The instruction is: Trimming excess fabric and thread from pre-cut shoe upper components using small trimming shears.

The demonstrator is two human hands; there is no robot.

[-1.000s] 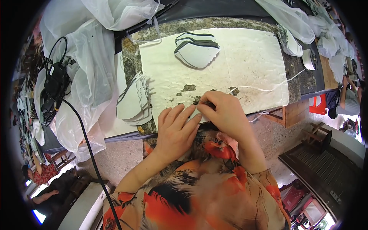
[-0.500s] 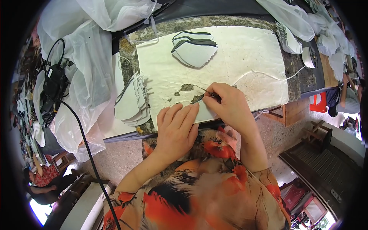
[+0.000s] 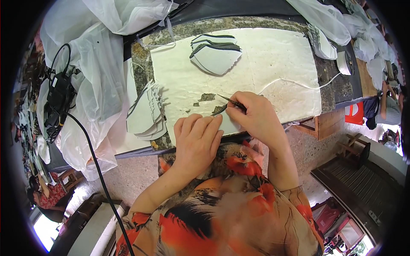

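The right hand (image 3: 252, 115) pinches a thin dark tool (image 3: 230, 101) (a brush or stylus, hard to tell); its long axis slants from the free tip at upper left down-right into the fingers, which hide the rest. The left hand (image 3: 197, 138) lies flat, fingers together, pressing a pale cut piece (image 3: 228, 123) at the tabletop's (image 3: 324, 77) near edge; most of the piece is covered by both hands.
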